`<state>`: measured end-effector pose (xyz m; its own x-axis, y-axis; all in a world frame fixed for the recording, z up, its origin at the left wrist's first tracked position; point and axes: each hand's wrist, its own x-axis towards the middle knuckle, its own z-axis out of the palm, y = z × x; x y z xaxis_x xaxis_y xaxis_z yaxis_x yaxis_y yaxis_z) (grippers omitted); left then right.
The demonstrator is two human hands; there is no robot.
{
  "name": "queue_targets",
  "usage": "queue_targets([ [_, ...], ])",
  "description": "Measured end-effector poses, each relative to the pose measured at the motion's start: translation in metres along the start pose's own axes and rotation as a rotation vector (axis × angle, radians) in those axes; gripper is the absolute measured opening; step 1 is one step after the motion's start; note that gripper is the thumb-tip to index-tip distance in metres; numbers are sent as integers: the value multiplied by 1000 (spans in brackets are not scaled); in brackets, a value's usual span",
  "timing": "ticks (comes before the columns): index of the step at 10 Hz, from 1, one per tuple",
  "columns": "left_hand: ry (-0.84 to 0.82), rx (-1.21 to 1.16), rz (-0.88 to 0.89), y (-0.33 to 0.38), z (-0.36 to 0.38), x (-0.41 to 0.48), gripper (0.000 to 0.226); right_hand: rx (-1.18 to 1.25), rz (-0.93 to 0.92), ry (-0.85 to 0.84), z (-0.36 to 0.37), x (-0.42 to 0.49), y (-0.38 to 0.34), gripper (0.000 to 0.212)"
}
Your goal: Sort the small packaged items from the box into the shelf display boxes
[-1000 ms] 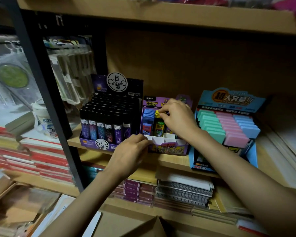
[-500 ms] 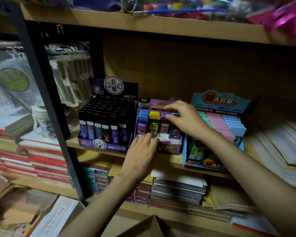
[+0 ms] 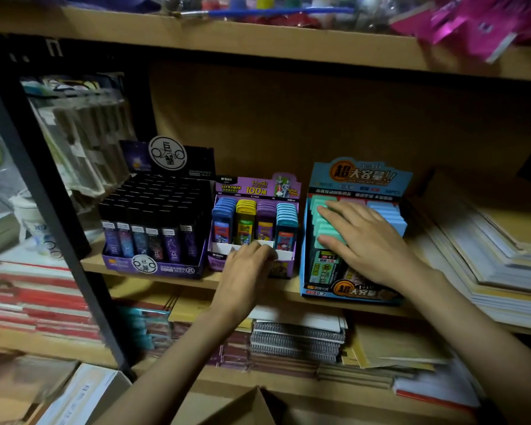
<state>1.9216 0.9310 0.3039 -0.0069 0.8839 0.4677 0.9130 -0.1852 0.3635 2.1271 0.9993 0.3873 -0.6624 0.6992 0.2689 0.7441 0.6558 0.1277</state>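
Three display boxes are seen side by side on the middle shelf [image 3: 178, 280]: a black box [image 3: 154, 265] at the left, a purple box [image 3: 255, 187] in the middle and a blue box [image 3: 359, 176] at the right.

The left hand [image 3: 242, 271] is held at the front of the purple box. Its fingers are curled onto the white front lip, and the box is gripped there. Just behind those fingers, four upright rows of small cases [image 3: 246, 219] are packed: blue, yellow, purple and teal. None of them is held.

The right hand [image 3: 368, 240] is laid flat, palm down, on the packs in the blue box. Its fingers are straight and slightly spread, and nothing is clasped. The fingertips are rested on the teal packs [image 3: 325, 230] at the box's left side, and the thumb is set against the front of that row. The middle row is largely covered by the palm. The light blue packs [image 3: 390, 213] are left showing beyond the knuckles.

A brown carton flap [image 3: 252, 406] is seen at the bottom edge, below both forearms; its contents cannot be made out. Spiral notebooks [image 3: 295, 335] are stacked on the shelf beneath.
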Motion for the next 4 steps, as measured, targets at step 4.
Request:
queue_targets([
  [4, -16, -24, 38, 7, -26, -12, 28, 112, 8, -27, -8, -2, 0, 71],
])
